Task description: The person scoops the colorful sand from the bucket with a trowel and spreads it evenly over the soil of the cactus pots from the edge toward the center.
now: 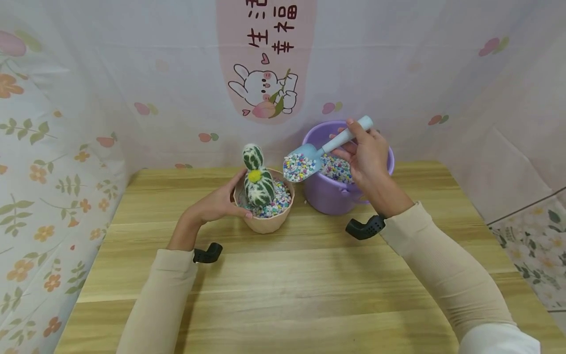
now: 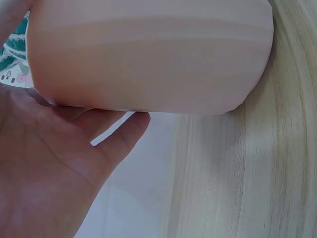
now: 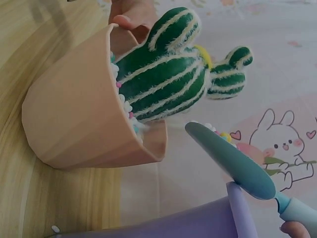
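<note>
My left hand (image 1: 216,202) holds a peach-coloured flowerpot (image 1: 265,224) from its left side, thumb along the near rim. In the left wrist view, the fingers lie against the pot's faceted wall (image 2: 148,59). A green-and-white striped toy cactus (image 1: 260,191) with a yellow flower stands in the pot among multicoloured pebbles (image 1: 279,199). My right hand (image 1: 372,156) grips the handle of a light-blue trowel (image 1: 346,138), its scoop heaped with colourful pebbles (image 1: 298,166). The scoop is between the pot and a purple bucket (image 1: 329,199), just above the pot's right rim.
More pebbles (image 1: 337,169) lie inside the bucket, which stands close to the pot's right. Both are on a wooden table (image 1: 283,295) near its back edge. A printed curtain (image 1: 177,88) with a rabbit picture hangs behind.
</note>
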Tool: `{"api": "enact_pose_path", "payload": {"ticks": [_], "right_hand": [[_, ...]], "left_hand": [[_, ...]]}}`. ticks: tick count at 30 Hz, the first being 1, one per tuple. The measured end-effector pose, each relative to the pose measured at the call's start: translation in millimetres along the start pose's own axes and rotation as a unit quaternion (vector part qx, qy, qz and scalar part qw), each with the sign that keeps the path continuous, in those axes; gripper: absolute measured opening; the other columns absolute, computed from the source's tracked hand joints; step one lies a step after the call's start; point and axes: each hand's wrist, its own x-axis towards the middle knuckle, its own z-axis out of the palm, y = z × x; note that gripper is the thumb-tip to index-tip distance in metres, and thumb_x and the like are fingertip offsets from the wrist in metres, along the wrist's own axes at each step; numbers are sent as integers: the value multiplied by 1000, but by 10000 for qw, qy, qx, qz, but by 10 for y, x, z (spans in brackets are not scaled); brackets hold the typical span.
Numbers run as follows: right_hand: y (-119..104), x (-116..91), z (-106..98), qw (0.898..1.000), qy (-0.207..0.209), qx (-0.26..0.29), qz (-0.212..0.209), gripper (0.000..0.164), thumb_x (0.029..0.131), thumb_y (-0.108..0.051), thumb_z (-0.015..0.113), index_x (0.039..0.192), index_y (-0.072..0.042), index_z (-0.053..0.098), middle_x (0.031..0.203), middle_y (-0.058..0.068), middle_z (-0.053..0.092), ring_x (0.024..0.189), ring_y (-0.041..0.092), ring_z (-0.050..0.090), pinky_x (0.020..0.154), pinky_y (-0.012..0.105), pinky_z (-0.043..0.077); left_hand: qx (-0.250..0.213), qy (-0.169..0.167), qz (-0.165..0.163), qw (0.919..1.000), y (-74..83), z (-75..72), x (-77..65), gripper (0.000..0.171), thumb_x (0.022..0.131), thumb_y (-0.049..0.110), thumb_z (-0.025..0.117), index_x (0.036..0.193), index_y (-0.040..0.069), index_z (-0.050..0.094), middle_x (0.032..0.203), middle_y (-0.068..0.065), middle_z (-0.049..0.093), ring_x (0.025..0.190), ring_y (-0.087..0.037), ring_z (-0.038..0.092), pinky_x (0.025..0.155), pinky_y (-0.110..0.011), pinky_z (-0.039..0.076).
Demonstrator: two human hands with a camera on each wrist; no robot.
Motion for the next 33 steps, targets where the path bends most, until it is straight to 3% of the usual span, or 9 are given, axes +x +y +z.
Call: {"api": "enact_pose_path", "payload": {"ticks": [12,33], "right_hand": [[-65,-19,34,10000,-55,-19,-43,23,89,-15,72,102,-1,59,84,13,65,79,31,72,68,42,57],[-73,-29,90,9984,-45,-445,-335,27,84,-16,77,100,0,62,85,13,70,79,30,73,62,38,58]], "left_hand": [[124,-23,156,9998,28,-21,15,115,80,20,81,157,22,-4,163,-6,4,145,-31,21,113,-53,27],[303,170,13,9994,15,5,0,115,80,20,81,157,20,-5,163,-6,1,146,-31,19,114,-53,26]]}}
